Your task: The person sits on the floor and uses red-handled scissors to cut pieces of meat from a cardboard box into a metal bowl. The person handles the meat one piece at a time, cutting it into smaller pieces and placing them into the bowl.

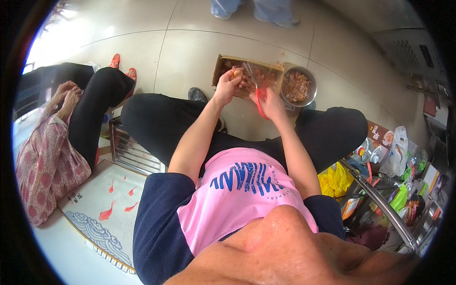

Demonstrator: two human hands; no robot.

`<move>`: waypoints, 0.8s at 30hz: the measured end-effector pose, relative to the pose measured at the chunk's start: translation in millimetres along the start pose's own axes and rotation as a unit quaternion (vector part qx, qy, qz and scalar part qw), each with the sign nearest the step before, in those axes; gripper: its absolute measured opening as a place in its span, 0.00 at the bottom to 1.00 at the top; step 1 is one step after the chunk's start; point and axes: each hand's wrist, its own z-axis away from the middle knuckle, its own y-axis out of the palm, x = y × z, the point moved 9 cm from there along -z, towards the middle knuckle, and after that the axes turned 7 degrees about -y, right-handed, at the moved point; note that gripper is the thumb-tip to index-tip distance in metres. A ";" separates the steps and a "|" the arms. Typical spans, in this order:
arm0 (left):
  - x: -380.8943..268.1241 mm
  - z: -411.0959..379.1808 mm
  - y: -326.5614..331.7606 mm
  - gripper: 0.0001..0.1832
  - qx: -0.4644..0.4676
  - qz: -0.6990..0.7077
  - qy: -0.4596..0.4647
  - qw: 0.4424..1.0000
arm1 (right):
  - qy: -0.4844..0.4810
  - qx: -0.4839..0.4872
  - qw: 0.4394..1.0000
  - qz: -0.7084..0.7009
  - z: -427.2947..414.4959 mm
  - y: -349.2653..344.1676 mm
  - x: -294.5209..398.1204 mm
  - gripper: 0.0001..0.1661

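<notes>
Between the fingertips of my left hand (228,83) is a small pale orange piece of food, too small to name surely. My right hand (270,103) grips scissors (262,101) with red handles; their metal blades point up and left over a cardboard box (220,73). Reddish-brown scraps (267,76) lie in the box, beneath both hands. Touching the box's right side, a round metal bowl (313,87) holds many orange-brown pieces (296,87). What the pieces are, I cannot tell.
At the left sits a person in a patterned top (46,160), hands together. Another person's legs (274,10) stand beyond the box. A metal rail (379,206), a yellow plastic bag (335,180) and plastic bottles (365,151) are at my right. A fish-patterned mat (117,192) lies left.
</notes>
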 end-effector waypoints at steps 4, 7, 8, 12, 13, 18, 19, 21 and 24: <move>-2.0 1.1 15.0 0.11 0.051 -0.007 -0.046 0.998 | -0.031 -0.003 0.995 0.098 9.9 -13.7 10.6 0.47; 5.3 2.8 14.4 0.08 0.063 -0.018 -0.099 0.993 | -0.039 0.000 0.991 0.128 8.8 -16.2 9.9 0.47; 7.6 2.9 12.3 0.07 0.062 -0.011 -0.105 0.992 | -0.046 -0.002 0.992 0.121 8.1 -13.8 9.2 0.46; 8.5 9.2 13.5 0.07 0.030 0.057 -0.142 0.988 | -0.052 0.016 0.995 0.085 4.9 -3.1 10.1 0.44; 6.5 8.6 14.9 0.08 0.041 0.060 -0.123 0.990 | -0.049 0.028 0.996 0.071 4.3 -0.5 10.9 0.44; 2.9 7.9 18.6 0.09 0.056 0.073 -0.059 0.994 | -0.031 0.021 0.997 0.067 2.1 5.8 10.0 0.43; 4.5 8.3 18.6 0.09 0.047 0.059 -0.058 0.995 | -0.026 0.014 0.996 0.081 2.2 5.1 10.4 0.43; 6.3 10.2 19.6 0.08 0.031 0.031 -0.056 0.997 | -0.036 -0.011 0.995 0.092 2.1 1.6 12.3 0.43; 4.8 12.0 23.2 0.09 0.028 0.012 -0.069 0.997 | -0.022 0.014 0.996 0.091 3.8 -0.5 15.1 0.43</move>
